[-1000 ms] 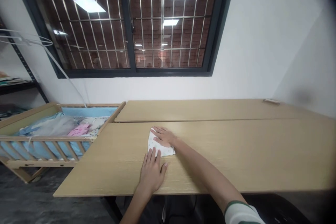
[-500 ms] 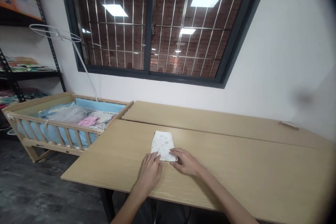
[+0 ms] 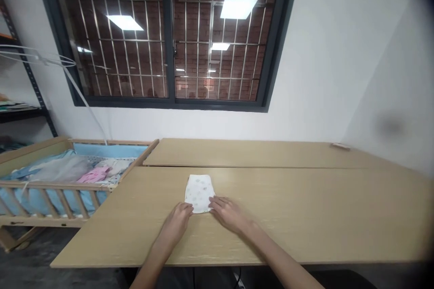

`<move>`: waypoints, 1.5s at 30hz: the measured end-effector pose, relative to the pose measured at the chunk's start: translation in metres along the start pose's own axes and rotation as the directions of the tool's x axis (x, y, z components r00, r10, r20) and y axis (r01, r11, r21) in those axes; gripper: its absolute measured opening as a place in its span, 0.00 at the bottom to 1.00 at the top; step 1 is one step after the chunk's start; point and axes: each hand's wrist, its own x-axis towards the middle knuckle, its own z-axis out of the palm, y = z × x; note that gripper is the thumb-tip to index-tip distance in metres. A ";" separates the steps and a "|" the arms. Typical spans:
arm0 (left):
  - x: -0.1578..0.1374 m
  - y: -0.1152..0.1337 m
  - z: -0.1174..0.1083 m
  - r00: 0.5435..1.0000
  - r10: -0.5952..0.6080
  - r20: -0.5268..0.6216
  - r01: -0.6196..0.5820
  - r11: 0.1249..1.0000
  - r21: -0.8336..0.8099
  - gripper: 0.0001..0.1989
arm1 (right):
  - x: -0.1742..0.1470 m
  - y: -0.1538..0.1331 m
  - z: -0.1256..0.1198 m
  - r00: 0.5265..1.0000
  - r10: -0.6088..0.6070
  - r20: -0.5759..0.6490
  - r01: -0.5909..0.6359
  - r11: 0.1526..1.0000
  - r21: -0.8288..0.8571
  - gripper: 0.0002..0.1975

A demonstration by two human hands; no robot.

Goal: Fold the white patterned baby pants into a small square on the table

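A small white cloth piece (image 3: 199,193) with a faint print lies flat on the wooden table (image 3: 288,216), narrower at its far end. My left hand (image 3: 176,220) is at its near left corner, fingers curled and closed on the edge. On the near right side, my right hand (image 3: 228,213) has its fingertips closed on the opposite edge. Both thumbs are mostly hidden. Whether the cloth is folded or sewn into a garment, I cannot tell.
A wooden crib (image 3: 64,185) with blue lining and a pink cloth (image 3: 95,174) stands left of the table. Behind is a second tabletop (image 3: 237,152) against the wall, with a small flat object (image 3: 340,146) on it. A barred window (image 3: 169,45) is above.
The view has turned right and levelled. My left hand has shifted outward to the cloth's left corner, and my right hand's fingers have moved to its right edge. The cloth still lies flat.
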 end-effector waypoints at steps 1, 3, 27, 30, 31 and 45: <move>-0.001 0.002 -0.001 1.000 0.014 0.012 -0.014 1.000 0.001 0.14 | -0.001 -0.002 -0.001 1.000 -0.001 -0.007 0.001 1.000 -0.017 0.15; -0.005 0.007 -0.004 0.999 0.033 0.031 -0.033 0.999 -0.002 0.15 | -0.003 -0.008 -0.007 1.000 -0.005 -0.001 0.005 1.000 -0.023 0.14; 0.075 -0.006 -0.023 0.979 -0.203 -0.002 0.203 0.979 -0.011 0.13 | 0.060 0.020 0.009 0.818 0.575 0.013 -0.516 0.724 0.458 0.07; 0.067 0.004 -0.022 0.973 -0.231 -0.008 0.231 0.972 0.032 0.16 | 0.053 0.013 0.004 0.813 0.582 -0.017 -0.523 0.743 0.417 0.12; 0.063 0.010 -0.021 0.971 -0.237 -0.022 0.238 0.970 0.045 0.18 | 0.051 0.010 0.000 0.822 0.567 -0.054 -0.506 0.771 0.386 0.15; 0.022 0.039 0.022 0.956 -0.261 0.136 0.244 0.961 0.128 0.43 | 0.031 -0.002 0.018 0.964 0.212 0.158 -0.240 0.952 0.190 0.31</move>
